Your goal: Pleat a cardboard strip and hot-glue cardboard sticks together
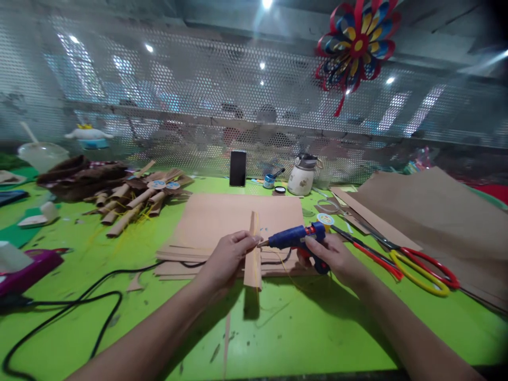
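Observation:
My left hand [228, 259] pinches a narrow folded strip of brown kraft paper [253, 267], held upright above the table. Wrapped around its handle, my right hand [333, 254] grips a blue hot glue gun [291, 236], whose nozzle points left and meets the strip near my left fingertips. A thin yellow thread [291, 278] trails from the strip. Behind both hands lies a stack of brown paper sheets [238, 209]. The glue gun's trigger is partly hidden by my fingers.
Scissors [423, 270] with red and yellow handles lie at right by large brown paper [428, 206]. Rolled paper pieces [127, 219] are piled at left. A black cord [115, 272] crosses the green table [198, 344]. A phone [237, 168] and white jug [301, 177] stand behind.

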Demonstrator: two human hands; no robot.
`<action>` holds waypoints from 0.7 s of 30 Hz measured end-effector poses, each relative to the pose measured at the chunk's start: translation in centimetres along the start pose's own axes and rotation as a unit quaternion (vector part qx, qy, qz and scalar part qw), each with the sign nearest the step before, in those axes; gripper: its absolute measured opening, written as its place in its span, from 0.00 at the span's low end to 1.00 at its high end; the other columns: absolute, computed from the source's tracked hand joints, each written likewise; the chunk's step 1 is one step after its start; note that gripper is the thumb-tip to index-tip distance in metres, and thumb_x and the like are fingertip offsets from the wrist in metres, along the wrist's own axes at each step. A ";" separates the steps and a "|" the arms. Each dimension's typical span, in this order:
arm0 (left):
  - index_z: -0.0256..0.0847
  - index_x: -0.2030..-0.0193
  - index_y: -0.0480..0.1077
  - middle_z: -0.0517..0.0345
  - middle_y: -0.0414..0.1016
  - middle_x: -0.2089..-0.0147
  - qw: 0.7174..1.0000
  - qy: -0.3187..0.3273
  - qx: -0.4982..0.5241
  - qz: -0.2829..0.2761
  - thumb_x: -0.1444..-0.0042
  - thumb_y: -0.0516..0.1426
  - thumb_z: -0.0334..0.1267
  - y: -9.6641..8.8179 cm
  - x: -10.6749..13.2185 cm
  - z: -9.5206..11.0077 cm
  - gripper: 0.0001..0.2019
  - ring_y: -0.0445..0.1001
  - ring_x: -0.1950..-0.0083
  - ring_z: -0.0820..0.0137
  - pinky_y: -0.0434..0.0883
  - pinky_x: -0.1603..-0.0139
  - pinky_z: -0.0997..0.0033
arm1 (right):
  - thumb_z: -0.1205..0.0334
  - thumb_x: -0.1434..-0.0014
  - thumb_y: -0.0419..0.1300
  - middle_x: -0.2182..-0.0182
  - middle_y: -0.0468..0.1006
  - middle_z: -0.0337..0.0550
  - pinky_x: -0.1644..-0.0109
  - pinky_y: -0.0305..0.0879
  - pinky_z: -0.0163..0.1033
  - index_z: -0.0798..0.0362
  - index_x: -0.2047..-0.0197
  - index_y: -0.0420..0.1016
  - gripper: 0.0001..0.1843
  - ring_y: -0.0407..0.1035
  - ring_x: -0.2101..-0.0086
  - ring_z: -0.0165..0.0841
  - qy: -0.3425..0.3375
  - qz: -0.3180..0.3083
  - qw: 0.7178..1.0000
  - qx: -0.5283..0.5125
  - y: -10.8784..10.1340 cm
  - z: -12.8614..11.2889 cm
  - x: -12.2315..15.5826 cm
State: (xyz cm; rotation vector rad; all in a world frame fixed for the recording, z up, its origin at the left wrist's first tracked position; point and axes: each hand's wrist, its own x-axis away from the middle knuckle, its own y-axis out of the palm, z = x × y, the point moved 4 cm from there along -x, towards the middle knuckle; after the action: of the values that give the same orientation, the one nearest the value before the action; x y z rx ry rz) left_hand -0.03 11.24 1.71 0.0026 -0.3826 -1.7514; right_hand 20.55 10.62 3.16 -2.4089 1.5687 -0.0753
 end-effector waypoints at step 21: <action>0.36 0.71 0.70 0.59 0.70 0.76 1.000 0.010 -0.001 0.006 0.60 0.64 0.44 -0.1 -0.1 -0.3 0.14 0.68 0.77 0.72 0.61 0.76 0.74 | 0.40 0.42 0.55 0.77 0.69 0.40 0.74 0.60 0.31 0.59 0.66 0.70 0.26 0.63 0.76 0.27 0.031 0.002 1.000 0.000 -0.2 0.8 0.3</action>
State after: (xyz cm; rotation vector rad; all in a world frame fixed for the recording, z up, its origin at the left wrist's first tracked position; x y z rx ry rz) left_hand -0.07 11.25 1.42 0.0176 -0.3657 -1.7378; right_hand 21.03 10.60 2.46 -2.4248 1.5996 -0.1507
